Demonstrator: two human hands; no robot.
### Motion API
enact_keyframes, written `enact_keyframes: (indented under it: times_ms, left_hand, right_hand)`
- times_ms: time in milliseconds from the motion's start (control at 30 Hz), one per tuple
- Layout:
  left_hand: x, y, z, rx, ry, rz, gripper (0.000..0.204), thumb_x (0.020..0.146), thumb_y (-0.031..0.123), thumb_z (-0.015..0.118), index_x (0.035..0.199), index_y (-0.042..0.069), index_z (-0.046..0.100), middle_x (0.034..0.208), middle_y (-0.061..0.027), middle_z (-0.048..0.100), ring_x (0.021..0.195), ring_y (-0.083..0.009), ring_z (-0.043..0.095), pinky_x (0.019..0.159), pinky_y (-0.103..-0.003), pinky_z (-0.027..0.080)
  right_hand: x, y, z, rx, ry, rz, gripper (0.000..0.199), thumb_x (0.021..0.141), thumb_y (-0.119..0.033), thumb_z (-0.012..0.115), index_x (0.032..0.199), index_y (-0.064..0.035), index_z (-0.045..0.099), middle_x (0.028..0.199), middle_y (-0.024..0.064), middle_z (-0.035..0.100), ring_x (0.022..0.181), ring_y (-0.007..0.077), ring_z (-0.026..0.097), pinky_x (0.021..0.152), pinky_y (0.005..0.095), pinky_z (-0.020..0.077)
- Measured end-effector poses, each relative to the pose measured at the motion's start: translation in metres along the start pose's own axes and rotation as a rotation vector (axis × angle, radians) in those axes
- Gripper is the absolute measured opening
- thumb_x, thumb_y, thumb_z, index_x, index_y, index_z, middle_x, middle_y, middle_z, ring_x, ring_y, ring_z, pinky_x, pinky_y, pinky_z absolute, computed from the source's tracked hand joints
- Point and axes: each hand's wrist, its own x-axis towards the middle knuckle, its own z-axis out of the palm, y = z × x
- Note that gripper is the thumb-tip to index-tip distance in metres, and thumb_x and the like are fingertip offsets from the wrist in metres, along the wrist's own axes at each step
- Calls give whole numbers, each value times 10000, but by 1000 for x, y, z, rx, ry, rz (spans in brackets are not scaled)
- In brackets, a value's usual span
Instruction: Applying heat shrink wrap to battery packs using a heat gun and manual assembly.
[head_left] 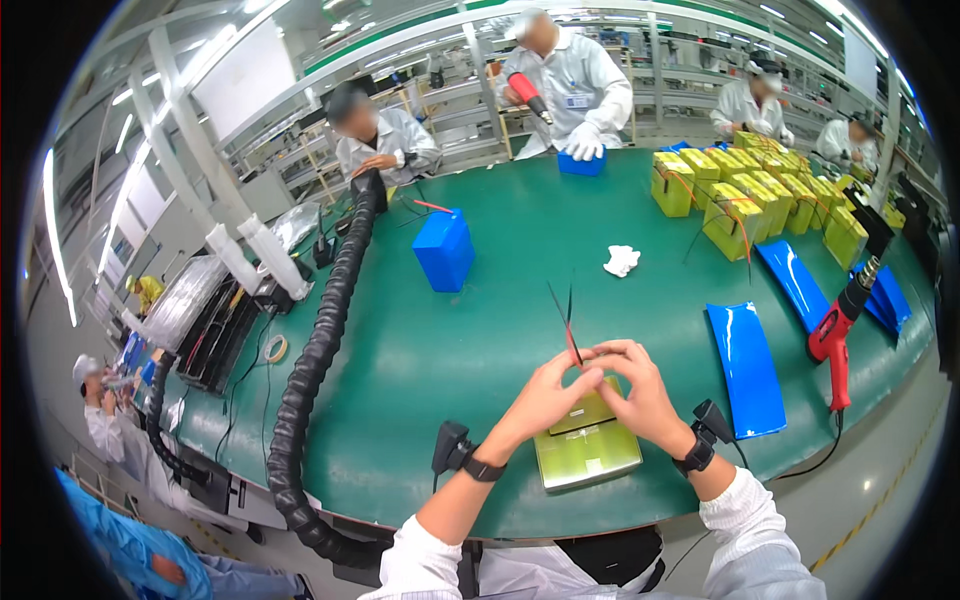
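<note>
Pinching wires (pixel 572 342) above yellow-green pack (pixel 590 457) with left hand (pixel 546 397); touching that hand with right hand (pixel 642 397), grip unclear.

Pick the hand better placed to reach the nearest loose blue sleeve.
Likely the right hand: the blue sleeve lies to its right, and the left hand would have to cross past it.

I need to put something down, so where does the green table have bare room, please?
A wide patch lies between the black hose and left hand, in front of the blue block; a smaller one between the white wad, right hand and nearest blue sheet. Yellow blocks, more blue sheets and a heat gun crowd the right.
</note>
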Motion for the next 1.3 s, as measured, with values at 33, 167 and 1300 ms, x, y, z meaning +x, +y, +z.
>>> enact_keyframes:
  times_ms: [33,167,1300]
  left_hand:
    - [-5,8,1,66,-41,-49,340,1003,224,612,1269,14,592,1200,-91,647,1067,-166,598,956,-337,485]
    - [-32,31,12,-75,-109,1,284,1010,172,588,1250,21,601,1241,-127,647,1180,-228,598,1034,-389,451]
    - [-8,69,32,-133,241,141,164,1035,127,554,1102,0,632,829,-13,567,741,-103,487,705,-254,432]
  right_hand:
    - [-6,-3,-4,55,-23,3,237,840,-2,694,1071,-53,684,1204,133,603,1104,307,590,935,403,498]
    - [-23,-25,-17,137,-41,-10,186,865,-40,698,1049,-63,688,1204,145,601,1070,325,612,937,401,510]
    - [-77,-53,-120,-707,325,4,186,829,-72,648,1005,-13,640,804,98,675,718,266,687,598,359,544]
